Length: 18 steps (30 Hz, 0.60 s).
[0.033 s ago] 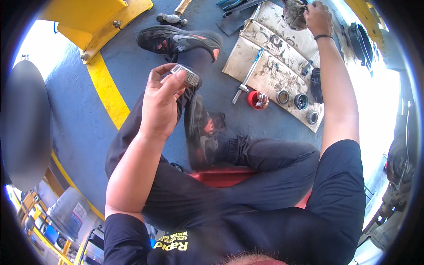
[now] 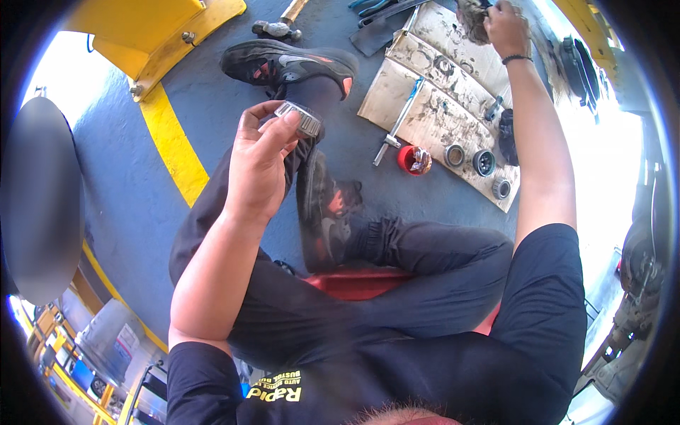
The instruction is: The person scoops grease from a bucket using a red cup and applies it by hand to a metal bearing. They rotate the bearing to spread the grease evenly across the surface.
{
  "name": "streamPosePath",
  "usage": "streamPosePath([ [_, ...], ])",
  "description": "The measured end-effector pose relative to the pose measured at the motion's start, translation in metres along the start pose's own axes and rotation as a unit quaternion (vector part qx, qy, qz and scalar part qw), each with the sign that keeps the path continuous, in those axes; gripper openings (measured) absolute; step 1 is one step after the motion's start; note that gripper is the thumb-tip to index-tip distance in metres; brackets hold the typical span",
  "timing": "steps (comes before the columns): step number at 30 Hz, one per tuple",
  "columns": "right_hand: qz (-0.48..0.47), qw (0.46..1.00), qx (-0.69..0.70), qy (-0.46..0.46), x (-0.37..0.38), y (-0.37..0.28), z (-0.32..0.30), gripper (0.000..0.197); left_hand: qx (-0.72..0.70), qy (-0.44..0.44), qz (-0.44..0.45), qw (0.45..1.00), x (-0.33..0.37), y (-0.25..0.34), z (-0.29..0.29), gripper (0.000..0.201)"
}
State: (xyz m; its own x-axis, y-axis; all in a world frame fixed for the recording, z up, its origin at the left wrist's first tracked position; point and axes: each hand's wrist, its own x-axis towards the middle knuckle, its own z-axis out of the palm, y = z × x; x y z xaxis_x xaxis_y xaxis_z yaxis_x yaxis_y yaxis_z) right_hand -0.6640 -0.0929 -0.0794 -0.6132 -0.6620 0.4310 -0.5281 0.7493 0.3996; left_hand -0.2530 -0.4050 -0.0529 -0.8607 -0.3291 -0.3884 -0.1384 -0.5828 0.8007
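Note:
Between the thumb and fingers of my left hand [image 2: 261, 159] is a silvery tapered roller bearing [image 2: 306, 122], held up above my shin. My right hand [image 2: 506, 32] reaches to the far right and grips a dirty grey-brown rag [image 2: 472, 23] over the far end of a stained cardboard sheet [image 2: 397, 88]. On the near end of that sheet are a metal ring [image 2: 454, 155], a dark round part with a hollow centre [image 2: 484, 163] and another roller bearing [image 2: 501, 188]. Beside them stands a red tub [image 2: 406, 160] with brown grease and crumpled foil in it.
A T-handled bar [image 2: 401, 120] lies across the cardboard edge. A hammer [image 2: 278, 30] rests on the blue floor beyond my shoe [image 2: 290, 65]. At upper left stands a yellow steel base [image 2: 142, 35] with bolts. Black cloth [image 2: 507, 136] lies by my right forearm.

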Motion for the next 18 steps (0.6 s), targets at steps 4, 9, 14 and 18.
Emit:
streamPosePath([
  [4,0.012,0.994,-0.007,-0.113,-0.031,-0.063,-0.001,0.031,0.02,0.017,0.004,1.0,0.002,0.002,-0.002,0.033],
  [9,-0.018,0.935,0.143,-0.324,-0.138,-0.213,-0.103,0.039,-0.012,0.02,-0.004,1.0,-0.003,0.008,0.002,0.05],
  [14,0.05,0.902,0.13,-0.408,-0.184,-0.276,-0.133,0.068,-0.011,0.004,-0.003,1.0,-0.01,0.01,0.01,0.05],
  [18,0.097,0.891,0.137,-0.422,-0.189,-0.282,-0.116,0.07,-0.003,-0.012,0.016,1.0,-0.014,0.01,0.008,0.039],
])
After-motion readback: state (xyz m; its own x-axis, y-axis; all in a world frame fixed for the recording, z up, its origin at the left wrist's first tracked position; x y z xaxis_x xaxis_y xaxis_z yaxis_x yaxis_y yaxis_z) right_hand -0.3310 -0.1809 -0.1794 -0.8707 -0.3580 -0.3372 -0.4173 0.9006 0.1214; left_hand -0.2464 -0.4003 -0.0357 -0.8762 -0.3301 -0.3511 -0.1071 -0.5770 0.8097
